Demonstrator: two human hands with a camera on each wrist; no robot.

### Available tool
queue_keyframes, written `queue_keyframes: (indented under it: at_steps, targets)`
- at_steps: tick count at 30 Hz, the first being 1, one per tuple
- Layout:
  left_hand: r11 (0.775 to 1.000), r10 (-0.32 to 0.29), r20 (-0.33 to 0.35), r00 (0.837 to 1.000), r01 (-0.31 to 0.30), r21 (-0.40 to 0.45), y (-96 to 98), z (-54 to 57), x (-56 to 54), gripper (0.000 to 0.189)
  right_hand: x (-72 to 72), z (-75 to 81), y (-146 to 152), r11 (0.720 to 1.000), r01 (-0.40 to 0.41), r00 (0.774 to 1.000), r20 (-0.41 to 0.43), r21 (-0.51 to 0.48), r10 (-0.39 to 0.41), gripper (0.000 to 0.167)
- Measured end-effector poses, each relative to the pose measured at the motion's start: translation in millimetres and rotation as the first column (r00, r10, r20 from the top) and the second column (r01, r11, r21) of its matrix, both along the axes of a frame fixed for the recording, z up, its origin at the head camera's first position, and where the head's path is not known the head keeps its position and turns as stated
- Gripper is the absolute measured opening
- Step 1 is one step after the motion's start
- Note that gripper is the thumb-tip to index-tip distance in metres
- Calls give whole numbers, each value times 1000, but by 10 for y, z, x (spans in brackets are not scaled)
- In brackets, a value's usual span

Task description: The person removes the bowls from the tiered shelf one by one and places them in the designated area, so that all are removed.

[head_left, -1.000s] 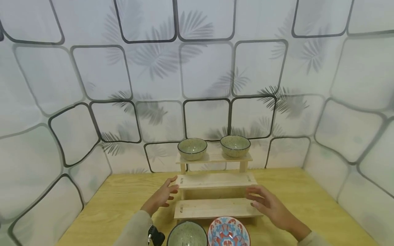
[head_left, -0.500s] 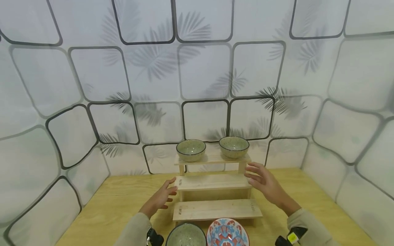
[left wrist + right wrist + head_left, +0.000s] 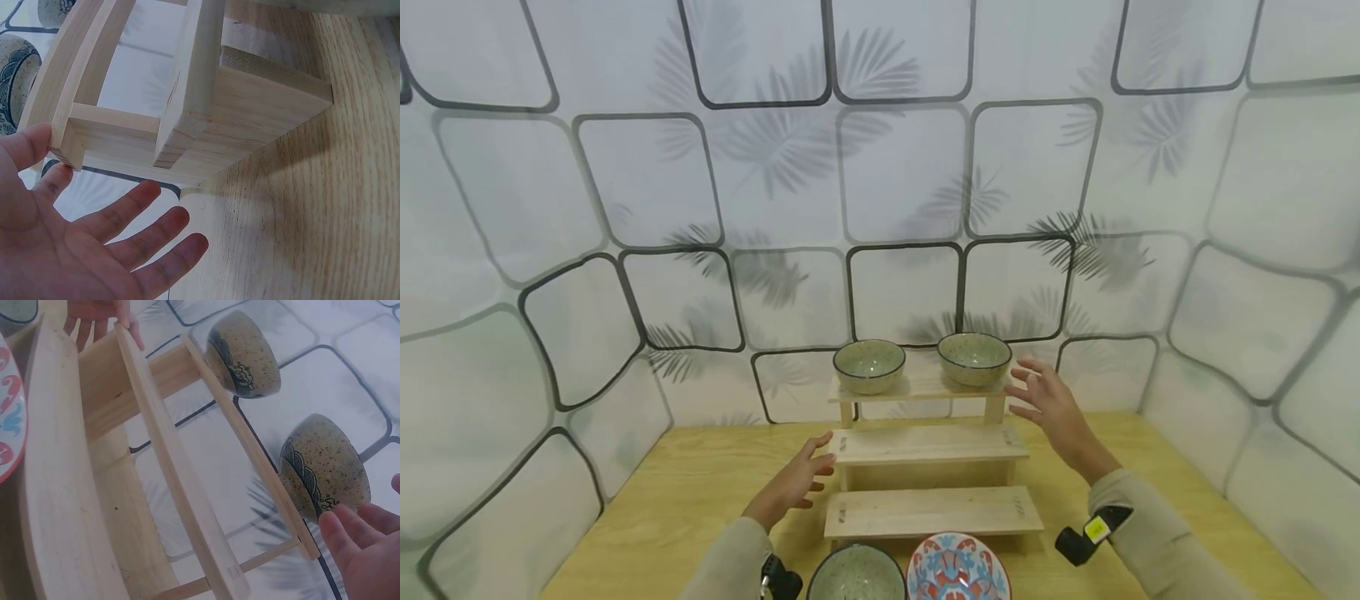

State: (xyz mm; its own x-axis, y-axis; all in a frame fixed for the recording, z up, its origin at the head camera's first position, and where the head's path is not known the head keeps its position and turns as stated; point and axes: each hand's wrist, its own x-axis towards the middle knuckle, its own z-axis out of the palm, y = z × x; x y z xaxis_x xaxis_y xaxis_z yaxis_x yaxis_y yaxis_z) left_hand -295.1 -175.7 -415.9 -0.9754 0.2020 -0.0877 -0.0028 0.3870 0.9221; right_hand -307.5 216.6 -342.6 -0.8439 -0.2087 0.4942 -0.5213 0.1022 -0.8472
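Observation:
A three-step wooden rack (image 3: 928, 443) stands on the table, with two speckled green bowls on its top step. My left hand (image 3: 786, 486) is at the rack's left end. In the left wrist view its thumb and index fingertip are at the end of the middle board (image 3: 74, 147), and the other fingers spread loosely below. My right hand (image 3: 1060, 417) is raised at the right of the top step, fingers apart. In the right wrist view its fingertips (image 3: 334, 528) are right by the lower side of the right bowl (image 3: 974, 360). The left bowl (image 3: 868, 367) sits apart from both hands.
Before the rack, near the front, are another green bowl (image 3: 856, 575) and a red-and-blue patterned dish (image 3: 958, 571), side by side. The lowest step (image 3: 932, 511) overhangs the wooden table (image 3: 677, 500). A patterned curtain (image 3: 902, 183) stands behind and at both sides.
My right hand has risen from beside the middle step to beside the right bowl on the top step. The left hand has stayed at the rack's left end. The bowls have not moved.

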Motion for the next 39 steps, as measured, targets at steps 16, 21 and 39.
queue_keyframes:
  at_steps: [16,21,39]
  targets:
    - [1000,-10,0,1000,10,15,11,9,-10,61,-268,42,-188,954,247,963,66,173,-261,79]
    - [1000,-11,-1,1000,11,14,-4,-5,-14,62,-329,6,-248,924,309,944,42,225,-326,76]
    - [1000,-17,-11,1000,17,12,-19,-3,-3,63,-367,29,-370,806,518,855,-200,285,-479,47]
